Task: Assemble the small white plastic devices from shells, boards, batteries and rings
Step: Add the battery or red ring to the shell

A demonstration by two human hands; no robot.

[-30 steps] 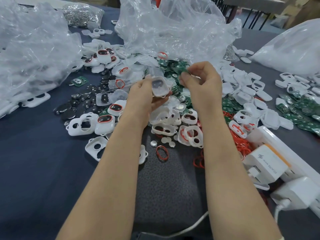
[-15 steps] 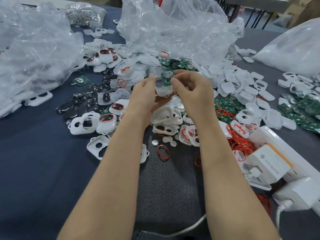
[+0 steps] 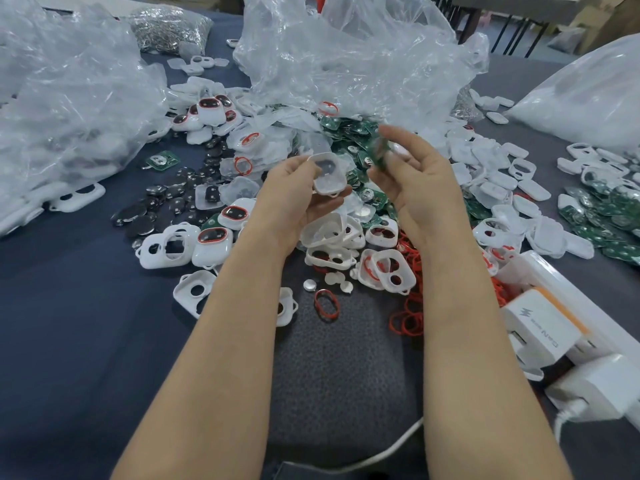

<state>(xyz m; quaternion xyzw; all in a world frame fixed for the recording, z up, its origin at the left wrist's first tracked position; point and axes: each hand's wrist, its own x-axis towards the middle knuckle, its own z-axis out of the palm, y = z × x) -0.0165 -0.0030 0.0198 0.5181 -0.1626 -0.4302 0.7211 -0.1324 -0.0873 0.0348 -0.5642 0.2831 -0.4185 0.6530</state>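
My left hand (image 3: 294, 195) holds a small white plastic shell (image 3: 328, 174), hollow side up, above the heap of parts. My right hand (image 3: 412, 178) is a short way to its right and pinches a green circuit board (image 3: 381, 148) between thumb and fingers; the board is blurred. Below the hands lie several white shells (image 3: 332, 237), red rings (image 3: 325, 304), round coin batteries (image 3: 159, 206) and more green boards (image 3: 349, 128).
Crumpled clear plastic bags lie at the left (image 3: 69, 98), the back middle (image 3: 346, 53) and the right (image 3: 588, 98). A white power strip with chargers (image 3: 554, 327) sits at the right front. Finished white devices with red rings (image 3: 211, 110) are piled at the back left.
My right hand has drawn away to the right with the green board, which was at the shell half a second ago. My left hand still holds the shell, now a bit lower.
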